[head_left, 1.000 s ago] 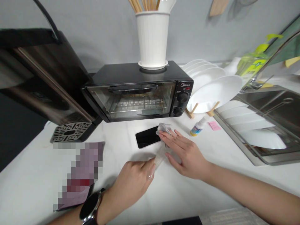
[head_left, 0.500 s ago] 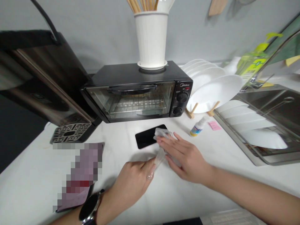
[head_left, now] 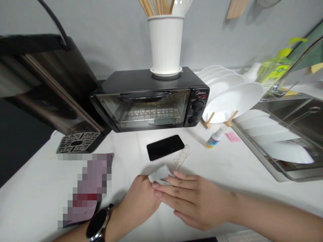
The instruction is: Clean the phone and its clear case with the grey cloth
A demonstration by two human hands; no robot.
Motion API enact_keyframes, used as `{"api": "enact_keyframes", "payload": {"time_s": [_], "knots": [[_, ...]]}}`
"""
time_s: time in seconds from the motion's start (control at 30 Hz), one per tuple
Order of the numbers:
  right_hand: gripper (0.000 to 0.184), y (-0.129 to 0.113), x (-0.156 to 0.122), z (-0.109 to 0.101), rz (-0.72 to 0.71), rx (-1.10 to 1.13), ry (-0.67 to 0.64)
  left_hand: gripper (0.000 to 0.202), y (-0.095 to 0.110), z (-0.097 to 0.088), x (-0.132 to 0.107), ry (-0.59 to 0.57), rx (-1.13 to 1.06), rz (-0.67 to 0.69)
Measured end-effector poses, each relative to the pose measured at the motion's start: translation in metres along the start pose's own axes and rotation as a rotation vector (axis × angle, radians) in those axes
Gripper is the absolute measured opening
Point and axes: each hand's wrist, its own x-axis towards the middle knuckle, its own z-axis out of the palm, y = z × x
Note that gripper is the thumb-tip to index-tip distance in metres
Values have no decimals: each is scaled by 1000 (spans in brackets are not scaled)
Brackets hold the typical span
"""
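Observation:
A black smartphone [head_left: 165, 147] lies flat on the white counter with its dark screen up. My right hand [head_left: 195, 198] holds a white tissue [head_left: 159, 174] under its fingers and lays it against the thumb side of my left hand [head_left: 141, 195]. Between the hands, a clear phone case [head_left: 182, 158] sticks out towards the phone. Its near end is hidden behind my right fingers; my left hand, fingers mostly covered, has hold of it. To the right stands a small spray bottle [head_left: 214, 138] with a blue and yellow label.
Behind is a toaster oven [head_left: 148, 112] bearing a white utensil pot [head_left: 166, 43]. White plates [head_left: 234, 101] stand in a wooden rack beside the sink [head_left: 285, 111]. A black machine [head_left: 75, 97] and a blurred-out purple item [head_left: 88, 188] are on the left. A pink note [head_left: 232, 136] lies by the sink.
My right hand has drawn the tissue back from the phone's right end towards me, onto my left hand. The whole phone screen is now uncovered. My left hand has hardly moved.

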Motion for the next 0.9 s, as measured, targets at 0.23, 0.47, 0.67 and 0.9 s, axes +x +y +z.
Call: {"api": "enact_keyframes", "payload": {"time_s": [0.23, 0.47, 0.67, 0.9], "knots": [[60, 13, -3, 1, 114, 2, 101, 32, -1, -5, 6, -23, -33, -53], [66, 50, -12, 6, 434, -104, 241, 28, 2, -13, 10, -68, -182, -188], [58, 54, -16, 5, 425, -20, 347, 44, 4, -20, 5, -57, -311, -308], [43, 46, -11, 11, 485, 310, 265, 32, -1, -38, 4, 445, -451, -365]]}}
